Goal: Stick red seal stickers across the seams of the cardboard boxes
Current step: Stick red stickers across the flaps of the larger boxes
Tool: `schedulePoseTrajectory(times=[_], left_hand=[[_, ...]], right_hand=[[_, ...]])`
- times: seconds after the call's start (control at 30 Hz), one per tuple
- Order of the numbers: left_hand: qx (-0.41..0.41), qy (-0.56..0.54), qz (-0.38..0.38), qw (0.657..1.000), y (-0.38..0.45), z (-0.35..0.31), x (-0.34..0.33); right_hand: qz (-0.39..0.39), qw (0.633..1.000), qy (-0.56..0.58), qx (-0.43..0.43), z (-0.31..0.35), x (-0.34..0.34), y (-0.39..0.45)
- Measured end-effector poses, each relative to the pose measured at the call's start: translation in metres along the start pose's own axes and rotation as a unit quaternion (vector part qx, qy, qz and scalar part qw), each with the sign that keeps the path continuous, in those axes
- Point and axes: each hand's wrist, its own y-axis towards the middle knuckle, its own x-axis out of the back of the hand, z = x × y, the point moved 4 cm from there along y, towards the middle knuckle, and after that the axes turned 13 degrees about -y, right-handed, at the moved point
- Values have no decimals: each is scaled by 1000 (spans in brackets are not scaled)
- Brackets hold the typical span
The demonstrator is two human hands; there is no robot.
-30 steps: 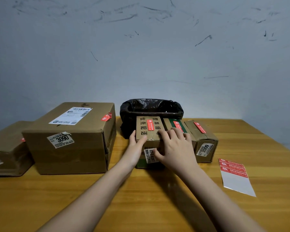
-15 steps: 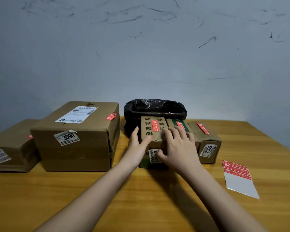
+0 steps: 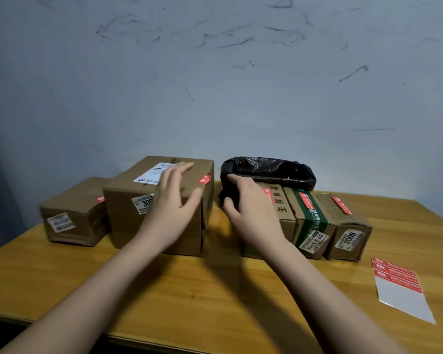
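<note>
Three small cardboard boxes stand side by side at the middle right: a plain one, a green-banded one and one labelled 2009, each with a red seal sticker on top. A large box with a red sticker at its top right edge stands left of them. My left hand hovers open in front of the large box. My right hand is open over the left end of the plain small box. A sticker sheet with red seals lies at the right.
A black plastic bag sits behind the small boxes. Another brown box with a red sticker stands at the far left. The wooden table ends at a grey wall behind and has a near edge at the bottom.
Both hands have come off the plain small box. My left hand moved left to the large box and my right hand shifted left. The view has moved closer and leftward.
</note>
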Motion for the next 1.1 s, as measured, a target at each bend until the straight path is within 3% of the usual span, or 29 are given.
schedulePoseTrajectory(times=[0.13,0.33,0.5,0.67,0.87,1.1], left_hand=[[36,39,-96,994,5,27,40],[167,59,-190,966,1,70,76],[267,-42,-236,934,-4,103,89],[312,-145,-217,913,-8,119,78],[318,-191,-233,899,-9,122,73],[266,-233,-225,908,-16,97,67]], right_hand=[[120,965,222,-67,29,-28,5],[167,928,296,-150,55,-63,-2],[163,917,312,-186,60,-74,-7],[156,924,292,-191,60,-78,-9],[155,930,288,-167,59,-78,-10],[71,936,304,-162,50,-68,-8]])
